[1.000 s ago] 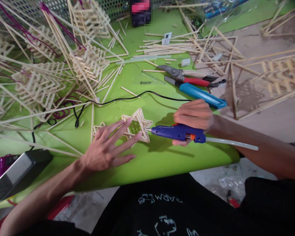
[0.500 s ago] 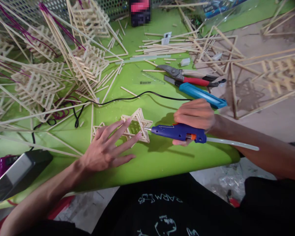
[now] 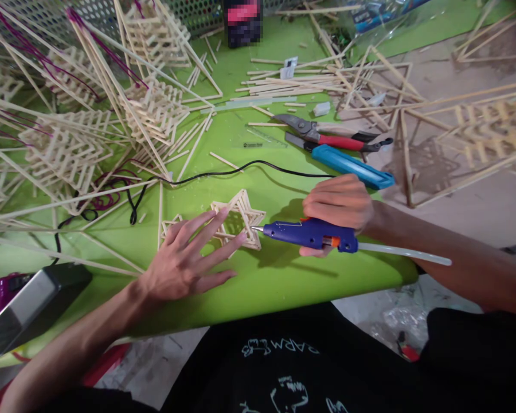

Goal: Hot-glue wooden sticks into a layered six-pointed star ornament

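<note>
A star-shaped frame of stacked wooden sticks lies on the green tabletop. My left hand rests on its left part with the fingers spread, fingertips touching the sticks. In my right hand is a blue hot glue gun, with a clear glue stick coming out of its back. The gun's metal nozzle is at the right side of the star; whether it touches the wood I cannot tell. A smaller stick star is partly hidden behind my left hand.
Stick lanterns with purple string crowd the left. Beyond my right hand lie a blue utility knife, red-handled pruning shears and loose sticks. A black cord crosses the table. A metal-sided box stands front left.
Almost nothing differs. The whole view has shifted very slightly; both hands, the glue gun and the star keep their places relative to each other.
</note>
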The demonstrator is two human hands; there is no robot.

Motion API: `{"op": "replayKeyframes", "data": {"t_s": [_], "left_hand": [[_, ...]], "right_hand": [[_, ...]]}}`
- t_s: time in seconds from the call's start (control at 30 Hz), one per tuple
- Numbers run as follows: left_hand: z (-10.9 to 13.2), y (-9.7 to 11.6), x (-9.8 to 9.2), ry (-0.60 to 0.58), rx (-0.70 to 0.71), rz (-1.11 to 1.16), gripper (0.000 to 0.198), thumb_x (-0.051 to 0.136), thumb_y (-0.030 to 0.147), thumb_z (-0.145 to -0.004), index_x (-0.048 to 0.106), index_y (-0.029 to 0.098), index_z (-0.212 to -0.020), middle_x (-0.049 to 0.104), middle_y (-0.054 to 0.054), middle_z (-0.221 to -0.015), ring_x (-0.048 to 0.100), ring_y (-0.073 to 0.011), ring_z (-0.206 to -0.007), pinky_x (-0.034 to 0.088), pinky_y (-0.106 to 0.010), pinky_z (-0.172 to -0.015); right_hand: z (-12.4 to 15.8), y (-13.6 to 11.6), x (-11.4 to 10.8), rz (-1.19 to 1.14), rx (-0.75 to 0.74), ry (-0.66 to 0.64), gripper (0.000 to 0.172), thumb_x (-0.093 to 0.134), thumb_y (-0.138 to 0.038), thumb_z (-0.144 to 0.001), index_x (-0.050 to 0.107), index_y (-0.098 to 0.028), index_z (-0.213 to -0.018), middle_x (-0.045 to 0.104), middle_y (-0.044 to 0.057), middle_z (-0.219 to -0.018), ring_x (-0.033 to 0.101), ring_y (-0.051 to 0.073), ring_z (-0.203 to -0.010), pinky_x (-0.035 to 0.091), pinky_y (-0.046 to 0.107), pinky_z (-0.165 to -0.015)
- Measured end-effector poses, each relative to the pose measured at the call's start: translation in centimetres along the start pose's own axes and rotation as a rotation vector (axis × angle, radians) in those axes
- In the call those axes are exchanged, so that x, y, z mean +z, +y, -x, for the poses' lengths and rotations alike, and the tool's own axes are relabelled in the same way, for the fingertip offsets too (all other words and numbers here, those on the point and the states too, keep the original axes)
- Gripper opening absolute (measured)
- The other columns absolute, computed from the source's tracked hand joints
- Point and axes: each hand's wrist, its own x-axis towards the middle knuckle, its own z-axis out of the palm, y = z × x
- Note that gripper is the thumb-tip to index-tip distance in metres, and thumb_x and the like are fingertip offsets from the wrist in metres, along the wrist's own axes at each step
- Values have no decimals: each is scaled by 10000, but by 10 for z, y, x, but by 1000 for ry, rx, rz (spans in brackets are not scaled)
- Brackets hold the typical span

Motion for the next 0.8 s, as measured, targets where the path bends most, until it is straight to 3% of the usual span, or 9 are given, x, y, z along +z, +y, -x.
{"op": "replayKeyframes", "data": {"t_s": [0.43,0.67,0.8], "left_hand": [[3,-1,1,-13,-4,4,701,715,550,-862,493,310,-1482,428,-190,-1569,510,-359,-1342,450,-475,-961],[2,0,1,-13,-6,-8,714,708,555,-866,465,329,-1498,414,-163,-1587,521,-350,-1326,456,-471,-964],[2,0,0,-20,-14,-12,704,708,556,-866,472,330,-1491,448,-171,-1562,522,-343,-1327,452,-478,-972]], "right_hand": [[0,0,2,-13,7,1,541,538,-747,-864,530,-225,-719,535,-24,-582,486,127,-495,406,296,-485],[-3,1,-1,-20,2,15,440,616,-627,-876,555,-211,-744,560,-12,-586,501,134,-500,411,304,-475],[-4,2,-6,-1,20,-6,505,516,-681,-917,565,-207,-751,597,8,-616,514,141,-513,425,309,-486]]}}
